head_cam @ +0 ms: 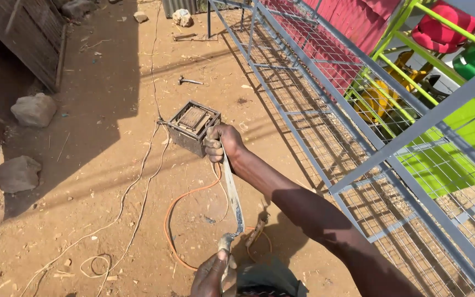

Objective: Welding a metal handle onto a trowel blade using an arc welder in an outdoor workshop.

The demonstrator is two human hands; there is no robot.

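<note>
My right hand reaches out over the dirt ground and grips the upper end of a flat, worn strap-like cable, close beside a rusty square metal box with wound coils inside. My left hand, at the bottom edge of the view, holds the lower end of the same cable, where a frayed metal tip sticks out. The cable runs taut between both hands.
A grey metal frame with wire mesh stands to the right, green and red objects behind it. An orange wire and pale wires trail over the ground. Rocks lie at left, a hammer farther off.
</note>
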